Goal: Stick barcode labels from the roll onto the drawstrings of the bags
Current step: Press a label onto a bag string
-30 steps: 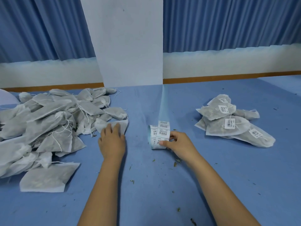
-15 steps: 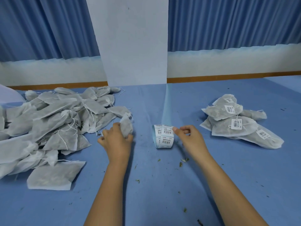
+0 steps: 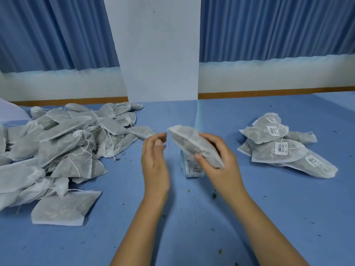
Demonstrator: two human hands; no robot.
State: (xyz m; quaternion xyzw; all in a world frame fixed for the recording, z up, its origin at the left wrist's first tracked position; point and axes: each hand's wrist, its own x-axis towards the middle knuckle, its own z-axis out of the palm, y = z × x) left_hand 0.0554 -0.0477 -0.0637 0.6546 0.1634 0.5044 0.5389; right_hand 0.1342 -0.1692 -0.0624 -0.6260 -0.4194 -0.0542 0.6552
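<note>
Nearest me is the blue table (image 3: 192,237), dotted with dark green specks (image 3: 213,195), and both forearms reach in from the bottom edge. To the left a flat bag (image 3: 65,207) lies on its own at the foot of the heap.

Above mid-table my right hand (image 3: 221,162) grips a filled bag (image 3: 192,144), thumb under its lower side and fingers wrapped over the top. The bag is tilted, its gathered end pointing up and left. My left hand (image 3: 154,160) hovers just beside that end with thumb and fingertips drawn close. I cannot tell whether they pinch a drawstring; it is too fine to make out.

The label roll (image 3: 194,169) stands on the table right behind the bag and my right hand, which hide most of it. Only its lower part, with one barcode, shows.

Farther left the heap of unlabelled bags (image 3: 63,139) sprawls out, cut off by the frame edge. On the right, well apart, sits a small stack of labelled bags (image 3: 278,150).

At the table's far edge a white panel (image 3: 159,50) stands upright. Behind it run a wooden strip (image 3: 269,92), a pale band and blue curtains (image 3: 269,27).
</note>
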